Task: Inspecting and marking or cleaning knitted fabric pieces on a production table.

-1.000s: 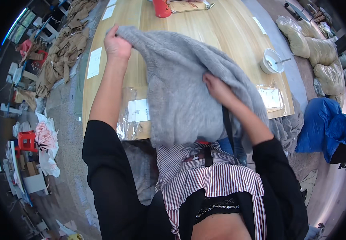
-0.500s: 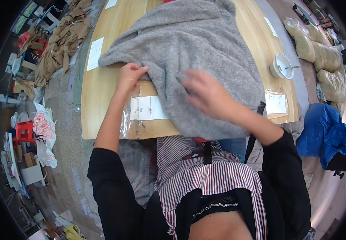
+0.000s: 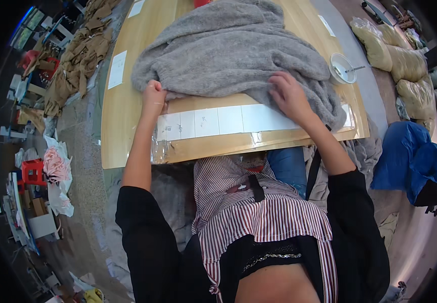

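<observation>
A grey fuzzy knitted sweater (image 3: 228, 48) lies spread on the wooden table (image 3: 127, 108). My left hand (image 3: 153, 96) pinches its near left hem, fingers closed on the fabric. My right hand (image 3: 288, 95) presses down on the near right hem, fingers spread over the knit. A strip of white paper sheets under clear tape (image 3: 218, 121) runs along the table's near edge, just below both hands.
A white bowl with a utensil (image 3: 342, 68) stands at the table's right edge. White paper sheets (image 3: 117, 68) lie on the left of the table. A blue garment (image 3: 405, 156), stuffed sacks (image 3: 400, 55) and piles of brown cloth (image 3: 77, 55) sit around the table.
The sweater was held up in the air a second ago; it has come down onto the table and been spread flat. Both hands have moved to its near hem.
</observation>
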### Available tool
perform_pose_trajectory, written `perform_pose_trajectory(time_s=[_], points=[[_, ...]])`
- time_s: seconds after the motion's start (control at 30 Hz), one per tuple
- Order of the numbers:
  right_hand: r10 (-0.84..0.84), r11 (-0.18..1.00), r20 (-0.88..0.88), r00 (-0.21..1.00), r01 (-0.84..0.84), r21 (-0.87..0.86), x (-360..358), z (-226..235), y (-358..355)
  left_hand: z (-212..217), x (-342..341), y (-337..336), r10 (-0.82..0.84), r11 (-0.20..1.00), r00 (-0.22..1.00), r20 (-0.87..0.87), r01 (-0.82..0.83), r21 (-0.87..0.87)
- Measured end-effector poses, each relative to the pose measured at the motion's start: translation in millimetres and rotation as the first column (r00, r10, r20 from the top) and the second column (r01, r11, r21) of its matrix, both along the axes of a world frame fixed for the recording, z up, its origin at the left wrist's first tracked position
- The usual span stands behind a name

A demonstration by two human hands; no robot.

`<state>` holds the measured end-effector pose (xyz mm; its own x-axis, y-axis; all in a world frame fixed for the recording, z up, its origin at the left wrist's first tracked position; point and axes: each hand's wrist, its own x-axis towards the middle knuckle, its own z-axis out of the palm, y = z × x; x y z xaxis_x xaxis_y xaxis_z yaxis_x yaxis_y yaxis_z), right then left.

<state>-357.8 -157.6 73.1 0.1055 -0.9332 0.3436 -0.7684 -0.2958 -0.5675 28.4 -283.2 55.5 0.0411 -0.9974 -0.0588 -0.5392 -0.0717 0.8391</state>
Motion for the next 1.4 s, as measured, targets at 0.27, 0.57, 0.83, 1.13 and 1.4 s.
perform_pose_trajectory(time_s=[0.27, 0.57, 0.83, 1.13, 1.4], points=[[-0.068, 0.997, -0.275, 0.959, 0.059, -0.043, 12.0, -22.8, -19.3, 24.7, 20.4, 26.0, 0.174, 0.916, 0.800, -0.574, 0.083, 0.393], [-0.074, 0.907, 0.098, 0.992, 0.026, 0.420, -13.4, 1.8, -1.0, 15.5, 25.8, 63.7, 0.096, 0.890, 0.784, -0.614, 0.209, 0.406], [-0.007, 0.975, -0.113, 0.994, 0.032, 0.220, -10.5, 11.3, 29.4, 2.6, 16.8, 90.0, -0.100, 0.952, 0.900, -0.424, 0.210, 0.221], [-0.110, 0.989, -0.021, 0.994, 0.111, 0.097, -44.2, 2.7, 73.9, -23.1, 8.8, 107.3, -0.030, 0.933, 0.995, 0.090, 0.060, -0.354], [-0.437, 0.899, -0.119, 0.892, 0.427, -0.098, -99.3, -2.0, 115.7, 5.4, -42.0, 146.5, 0.037, 0.694, 0.926, 0.376, 0.247, -0.677]])
